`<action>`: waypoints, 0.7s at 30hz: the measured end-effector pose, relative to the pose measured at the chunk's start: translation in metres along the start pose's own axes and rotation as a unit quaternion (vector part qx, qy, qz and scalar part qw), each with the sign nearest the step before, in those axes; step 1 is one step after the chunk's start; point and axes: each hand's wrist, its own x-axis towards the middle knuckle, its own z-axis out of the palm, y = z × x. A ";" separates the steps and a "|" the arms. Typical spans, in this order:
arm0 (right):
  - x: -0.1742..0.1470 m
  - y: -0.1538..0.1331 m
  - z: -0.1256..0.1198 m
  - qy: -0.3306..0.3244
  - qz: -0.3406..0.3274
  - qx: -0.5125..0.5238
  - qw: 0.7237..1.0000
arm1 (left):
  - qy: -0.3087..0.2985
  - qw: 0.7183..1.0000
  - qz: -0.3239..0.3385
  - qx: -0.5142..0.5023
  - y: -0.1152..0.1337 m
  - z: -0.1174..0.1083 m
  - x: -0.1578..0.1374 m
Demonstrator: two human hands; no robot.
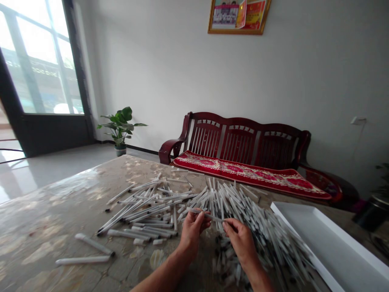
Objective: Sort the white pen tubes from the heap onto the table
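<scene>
- Pinching at both ends in the head view: the left hand (193, 225) has its fingers closed round one end of a slim pen (209, 217), the right hand (240, 237) grips the other between its fingertips, all at the near edge of the pen heap (237, 202).
- Fine hold, this! Should the right fingertips slacken, or both hands twist out of line, the pen could spring free and vanish among the heap's look-alikes.
- Tight on the heap's right: a sideways sweep of the right hand could send piled pens sliding against the white tray (340, 251).
- Small dark pieces (225, 259), blurred, lie nearer than the heap; a dragging wrist could scatter them.
- Left of the heap, two loose pens (83, 260) could roll if the left forearm nudges them.
</scene>
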 end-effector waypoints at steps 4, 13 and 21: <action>0.001 0.002 0.001 -0.007 0.045 0.000 0.999 | -0.002 1.000 0.007 0.005 0.000 0.001 -0.001; 0.003 0.004 0.001 0.002 0.011 0.010 1.000 | 0.001 1.000 0.014 0.009 -0.001 0.000 -0.001; 0.002 0.000 0.002 -0.014 0.021 -0.035 0.999 | 0.005 0.999 0.028 0.034 -0.001 0.000 -0.001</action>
